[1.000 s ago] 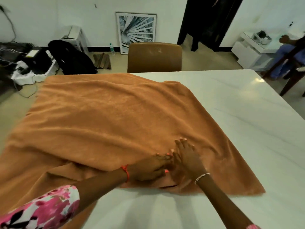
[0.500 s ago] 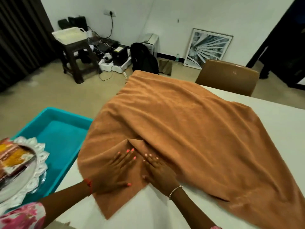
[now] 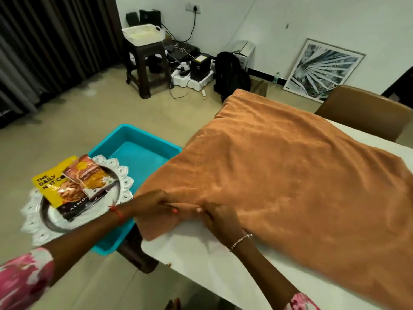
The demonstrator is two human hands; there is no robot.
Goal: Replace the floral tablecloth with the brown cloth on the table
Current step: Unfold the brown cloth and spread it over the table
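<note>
Brown cloth (image 3: 290, 175) looks plush, limp and light; left hand (image 3: 152, 209) and right hand (image 3: 221, 220) pinch its edge at the near corner of the table (image 3: 201, 253), a sensible hold.

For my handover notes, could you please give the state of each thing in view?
brown cloth: spread out, wrinkled
left hand: pinches the cloth's near edge
right hand: grips the cloth beside it
table: partly covered, near edge bare
snack packets: stacked on a plate
</note>
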